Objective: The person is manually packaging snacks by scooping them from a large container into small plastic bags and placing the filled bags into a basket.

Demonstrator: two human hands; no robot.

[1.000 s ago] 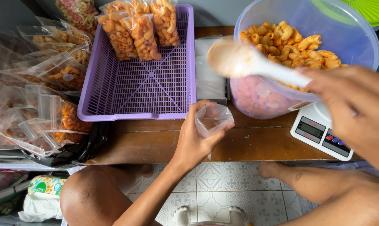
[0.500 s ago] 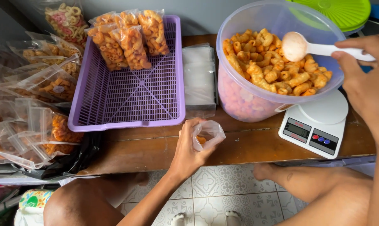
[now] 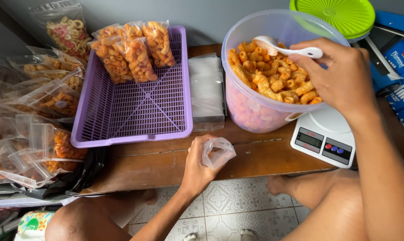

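The right hand [image 3: 340, 78] pinches a white spoon [image 3: 282, 47] over the snacks [image 3: 273, 78] in the big tub [image 3: 255, 107], while the left hand [image 3: 202, 163] pinches a small clear bag [image 3: 217, 151] at the table [image 3: 157, 163] edge.

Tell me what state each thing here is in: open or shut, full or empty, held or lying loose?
Clear tub: lid off, nearly full of orange snacks.
Green lid: off, lying behind the tub.
White spoon: held by the right hand, bowl on the snacks.
Small clear bag: empty, held by the left hand.
Purple tray: mostly bare, filled bags at its far end.
Kitchen scale: nothing on its plate.
Stack of flat bags: unused.
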